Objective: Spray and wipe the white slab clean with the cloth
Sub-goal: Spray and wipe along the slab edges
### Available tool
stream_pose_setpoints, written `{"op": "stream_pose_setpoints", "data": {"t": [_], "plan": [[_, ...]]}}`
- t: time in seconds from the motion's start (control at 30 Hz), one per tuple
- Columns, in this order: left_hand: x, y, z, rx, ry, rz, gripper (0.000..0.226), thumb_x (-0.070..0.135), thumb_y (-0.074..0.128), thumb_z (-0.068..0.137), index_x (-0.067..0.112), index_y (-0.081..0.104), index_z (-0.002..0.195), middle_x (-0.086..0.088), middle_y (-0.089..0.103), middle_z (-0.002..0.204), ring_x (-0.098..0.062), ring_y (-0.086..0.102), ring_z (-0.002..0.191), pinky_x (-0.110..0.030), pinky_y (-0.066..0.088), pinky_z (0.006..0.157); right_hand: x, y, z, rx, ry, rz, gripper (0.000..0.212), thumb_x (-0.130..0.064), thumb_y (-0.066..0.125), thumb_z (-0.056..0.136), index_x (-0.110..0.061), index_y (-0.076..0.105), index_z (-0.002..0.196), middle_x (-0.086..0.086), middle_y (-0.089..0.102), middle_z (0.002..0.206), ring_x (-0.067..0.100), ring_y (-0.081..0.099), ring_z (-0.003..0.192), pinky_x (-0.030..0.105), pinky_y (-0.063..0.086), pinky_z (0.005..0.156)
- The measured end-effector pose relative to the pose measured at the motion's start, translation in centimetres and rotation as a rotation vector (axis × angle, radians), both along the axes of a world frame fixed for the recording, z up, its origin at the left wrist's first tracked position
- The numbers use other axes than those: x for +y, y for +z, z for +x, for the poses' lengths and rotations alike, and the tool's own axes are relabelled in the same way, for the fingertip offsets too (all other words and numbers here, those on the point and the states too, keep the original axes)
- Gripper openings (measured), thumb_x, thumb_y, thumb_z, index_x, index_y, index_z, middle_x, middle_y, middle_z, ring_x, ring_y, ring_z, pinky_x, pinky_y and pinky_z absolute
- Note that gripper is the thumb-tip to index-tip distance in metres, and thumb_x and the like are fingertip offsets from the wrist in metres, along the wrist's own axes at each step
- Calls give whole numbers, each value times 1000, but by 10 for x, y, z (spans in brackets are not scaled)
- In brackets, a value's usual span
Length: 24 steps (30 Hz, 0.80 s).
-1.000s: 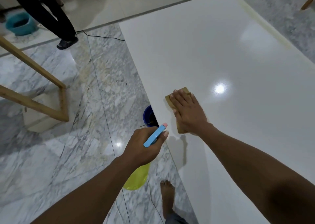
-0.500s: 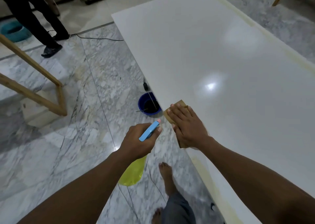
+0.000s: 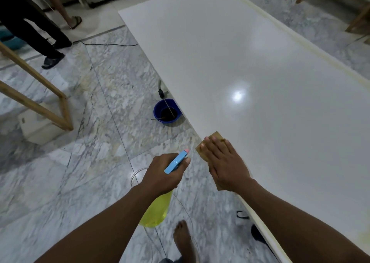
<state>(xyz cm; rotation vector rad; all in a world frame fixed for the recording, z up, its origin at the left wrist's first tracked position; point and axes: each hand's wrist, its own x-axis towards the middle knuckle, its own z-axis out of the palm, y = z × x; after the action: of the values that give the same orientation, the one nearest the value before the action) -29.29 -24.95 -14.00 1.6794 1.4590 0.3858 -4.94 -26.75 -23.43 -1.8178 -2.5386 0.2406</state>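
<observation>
Pressing cloth [image 3: 215, 138] onto white slab [image 3: 260, 62] edge w/ flat, straight-fingered R hand [image 3: 224, 162]; gripping spray bottle [image 3: 157, 210] in L hand [image 3: 162, 174].

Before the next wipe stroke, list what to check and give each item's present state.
1. Right hand flat on the tan folded cloth: ok.
2. Cloth on the glossy white slab, at its near edge: ok.
3. Left hand grips the yellow spray bottle with blue trigger head, nozzle towards the slab: ok.
4. Spray wetting the surface ahead of the cloth: cannot tell.
5. Slab clean: not ok, a yellowish streak runs along the far edge.
6. Blue bucket clear of the bare foot: ok.
</observation>
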Motion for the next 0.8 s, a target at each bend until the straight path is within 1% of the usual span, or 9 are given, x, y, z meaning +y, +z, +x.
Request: {"op": "stream_pose_setpoints", "data": {"t": [0.07, 0.13, 0.23, 0.3, 0.37, 0.5, 0.63, 0.73, 0.8], "plan": [[-19, -1, 7, -5, -9, 7, 52, 56, 61, 99, 9, 60, 74, -9, 57, 55, -33, 70, 53, -58, 62, 61, -26, 0, 7, -3, -9, 7, 66, -35, 33, 98, -19, 16, 160, 4, 8, 169, 24, 0, 156, 53, 18, 122], [-37, -2, 14, 4, -17, 18, 52, 56, 61, 99, 9, 62, 75, -12, 59, 57, -32, 70, 52, -58, 62, 61, -53, -1, 15, -2, -13, 7, 67, -34, 35, 98, -19, 16, 160, 4, 8, 168, 25, 0, 156, 54, 20, 121], [-73, -2, 27, -4, -23, 6, 54, 57, 61, 98, 5, 67, 84, -5, 58, 54, -27, 71, 49, -57, 63, 61, -100, 0, 30, -10, -18, 7, 69, -33, 37, 97, -19, 14, 160, 4, 6, 169, 24, -1, 156, 54, 19, 122], [-99, -2, 35, 0, -23, 14, 55, 57, 61, 98, 4, 70, 89, -12, 61, 57, -25, 71, 49, -57, 63, 62, -132, 0, 40, -20, -22, 8, 69, -33, 37, 97, -20, 13, 160, 4, 5, 169, 24, -2, 156, 54, 19, 122], [-126, -2, 44, 7, -19, 21, 51, 52, 64, 102, 3, 70, 88, -16, 64, 60, -24, 72, 48, -54, 64, 63, -162, 1, 49, -24, -24, -3, 69, -32, 38, 97, -20, 13, 160, 4, 5, 169, 24, -2, 156, 54, 18, 122], [-186, -8, 66, -6, -17, 4, 47, 46, 66, 103, 1, 70, 90, -9, 59, 56, -20, 72, 47, -51, 65, 60, -226, 0, 70, -51, -21, -2, 72, -33, 38, 94, -20, 12, 160, 5, 6, 169, 25, -1, 156, 53, 17, 122], [-247, -17, 89, -25, -38, -14, 43, 42, 67, 103, 6, 66, 79, -4, 60, 55, -24, 72, 46, -47, 65, 56, -289, -3, 90, -45, -31, 6, 79, -34, 46, 93, -22, 8, 160, 4, 5, 169, 26, -2, 156, 54, 19, 122], [-279, -19, 105, -57, -40, -34, 40, 41, 68, 103, 3, 73, 92, -14, 64, 62, -23, 71, 46, -52, 65, 58, -327, -4, 101, -22, -28, 55, 72, -26, 47, 93, -19, 20, 159, 6, 13, 168, 27, 6, 155, 55, 23, 120], [-292, -18, 113, -79, -45, -34, 38, 40, 68, 103, 3, 75, 103, -13, 67, 63, -22, 70, 46, -53, 65, 60, -350, -5, 108, 0, -25, 96, 65, -18, 43, 92, -15, 31, 156, 9, 21, 165, 29, 14, 154, 56, 28, 118]]}}
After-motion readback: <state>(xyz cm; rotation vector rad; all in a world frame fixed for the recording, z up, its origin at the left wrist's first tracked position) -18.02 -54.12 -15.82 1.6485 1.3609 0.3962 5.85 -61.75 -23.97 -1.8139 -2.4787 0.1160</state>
